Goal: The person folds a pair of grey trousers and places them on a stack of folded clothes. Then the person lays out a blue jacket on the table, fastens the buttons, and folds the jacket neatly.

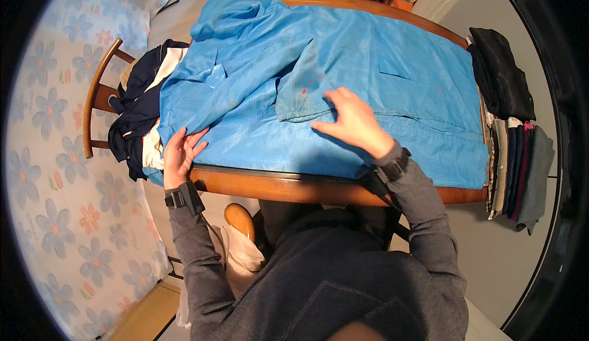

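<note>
A blue long-sleeved garment (349,55) lies spread over a wooden table, with creases at its left part. One sleeve is folded across its middle, and the gathered cuff (303,111) bears small red spots. My right hand (352,120) is over the garment just right of that cuff, fingers apart and curved, holding nothing that shows. At the garment's lower left edge is my left hand (181,154), palm up with fingers spread; whether its fingertips touch the cloth I cannot tell. Both wrists wear black strapped devices.
Dark and white clothes (142,97) are heaped over a wooden chair (94,106) at the left. Folded garments (515,166) and a black one (501,74) line the table's right end. The table's wooden edge (276,186) runs before me. A flowered cloth (69,157) covers the far left.
</note>
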Demonstrator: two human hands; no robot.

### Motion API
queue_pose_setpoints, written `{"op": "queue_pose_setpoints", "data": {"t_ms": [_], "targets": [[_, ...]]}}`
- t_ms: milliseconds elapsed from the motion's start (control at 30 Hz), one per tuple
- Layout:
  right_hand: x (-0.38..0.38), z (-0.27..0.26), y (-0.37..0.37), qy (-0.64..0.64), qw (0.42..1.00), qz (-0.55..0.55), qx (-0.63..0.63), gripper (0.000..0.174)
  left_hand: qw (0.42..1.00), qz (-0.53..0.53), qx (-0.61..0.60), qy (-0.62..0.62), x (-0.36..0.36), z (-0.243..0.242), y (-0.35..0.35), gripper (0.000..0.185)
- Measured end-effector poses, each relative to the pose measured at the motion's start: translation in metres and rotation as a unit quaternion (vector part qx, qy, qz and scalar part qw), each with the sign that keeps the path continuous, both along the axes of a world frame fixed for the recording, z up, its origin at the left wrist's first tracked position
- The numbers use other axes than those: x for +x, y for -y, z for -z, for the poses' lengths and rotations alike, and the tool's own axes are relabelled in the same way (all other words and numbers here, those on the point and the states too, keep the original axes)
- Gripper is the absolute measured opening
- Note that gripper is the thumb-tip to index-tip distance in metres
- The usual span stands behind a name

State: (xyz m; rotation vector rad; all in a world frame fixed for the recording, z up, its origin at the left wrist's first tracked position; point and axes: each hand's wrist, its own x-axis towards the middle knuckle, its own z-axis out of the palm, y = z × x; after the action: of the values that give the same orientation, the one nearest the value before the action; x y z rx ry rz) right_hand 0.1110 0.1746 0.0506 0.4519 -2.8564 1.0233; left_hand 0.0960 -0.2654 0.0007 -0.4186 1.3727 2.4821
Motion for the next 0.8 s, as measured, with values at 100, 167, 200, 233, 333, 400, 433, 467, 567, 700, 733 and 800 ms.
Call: {"op": "queue_pose_setpoints", "data": {"t_ms": [100,167,200,233,333,400,433,467,567,700,733,800], "targets": [[-0.012,0.012,0.021,-0.044,0.985,-0.022,0.163,0.047,1.0,0.011,0.014,-0.01,0.001,-0.001,-0.001,0.023],[-0.018,0.014,0.022,-0.119,0.982,-0.031,0.143,0.027,1.0,-0.001,0.006,0.007,0.0,-0.001,-0.002,0.023],[-0.026,0.01,0.015,-0.123,0.981,-0.026,0.145,0.023,1.0,-0.003,0.006,0.009,0.0,-0.001,-0.002,0.023],[-0.034,0.005,0.006,-0.092,0.982,-0.013,0.163,0.019,1.0,-0.006,0.007,0.01,0.0,-0.001,-0.002,0.023],[-0.038,-0.02,-0.058,-0.227,0.972,0.043,-0.052,0.021,1.0,-0.006,0.004,0.009,0.0,-0.001,-0.001,0.021],[-0.021,-0.036,-0.11,-0.188,0.971,0.061,-0.133,0.026,1.0,-0.011,-0.005,0.018,0.001,-0.001,-0.001,0.019],[-0.011,-0.036,-0.129,-0.19,0.963,0.081,-0.176,0.025,0.999,-0.017,-0.012,0.025,0.002,-0.001,0.0,0.017],[0.001,-0.03,-0.142,-0.151,0.955,0.11,-0.231,0.021,1.0,-0.009,-0.008,0.013,0.003,-0.001,-0.001,0.016],[0.026,-0.004,-0.17,-0.082,0.957,0.176,-0.213,0.022,0.998,-0.048,-0.018,0.025,0.005,0.0,0.0,0.014],[0.043,0.026,-0.169,0.124,0.891,0.216,-0.38,0.029,0.999,-0.031,-0.012,0.027,0.003,0.0,0.001,0.015],[0.044,0.031,-0.162,0.103,0.904,0.201,-0.364,0.031,1.0,-0.016,0.001,0.013,0.004,0.0,0.002,0.016],[0.045,0.032,-0.155,0.09,0.948,0.21,-0.22,0.04,0.999,-0.026,-0.014,0.034,0.004,-0.001,0.003,0.016]]}}
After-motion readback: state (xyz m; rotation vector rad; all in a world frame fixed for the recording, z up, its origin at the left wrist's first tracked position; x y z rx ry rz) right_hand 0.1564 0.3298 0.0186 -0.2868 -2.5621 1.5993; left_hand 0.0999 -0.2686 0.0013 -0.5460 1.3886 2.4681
